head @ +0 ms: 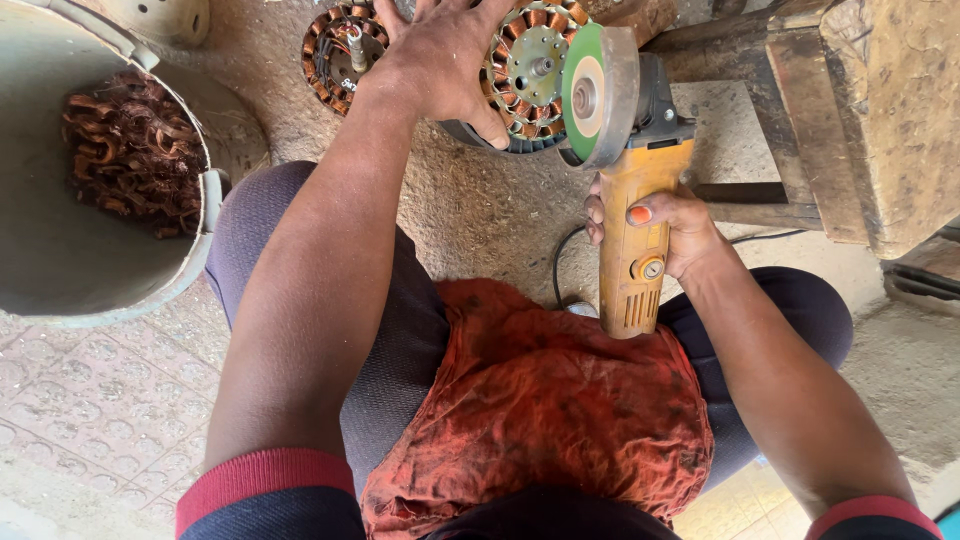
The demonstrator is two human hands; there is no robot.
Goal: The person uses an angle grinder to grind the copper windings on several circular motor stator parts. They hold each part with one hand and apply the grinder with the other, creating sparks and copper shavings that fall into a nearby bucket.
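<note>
Copper-wound stator (528, 75) found on the rough concrete floor (470, 215), directly ahead of the seated person's knees. Pinned from above by the left hand (440, 55): palm spread flat over the windings, thumb hooked down over the near rim, evidently to stop the part turning or sliding under the disc. Left grip therefore pressing rather than enclosing; no fingers seen curled around anything.

Yellow angle grinder (632, 215) held in the right hand (665, 225), grip closed around the mid-body, one finger laid along the top near the switch. Tool kept roughly in line with the forearm, green-faced disc (588, 95) and its guard brought up just beside the right edge of the stator, apparently touching or all but touching; contact point hidden behind the guard. Cable (560, 265) trailed back towards the lap, clear of the disc.

Red cloth (545, 410) spread across the lap, judged as protection against dust and sparks. Second wound stator (342, 45) lying just left of the pinned one, partly covered by the wrist. Pale bucket (60, 270) at the left knee, holding a heap of loose copper wire (130, 150), within easy reach of the left arm. Worn wooden block (880, 110) at upper right, well apart from both hands.
</note>
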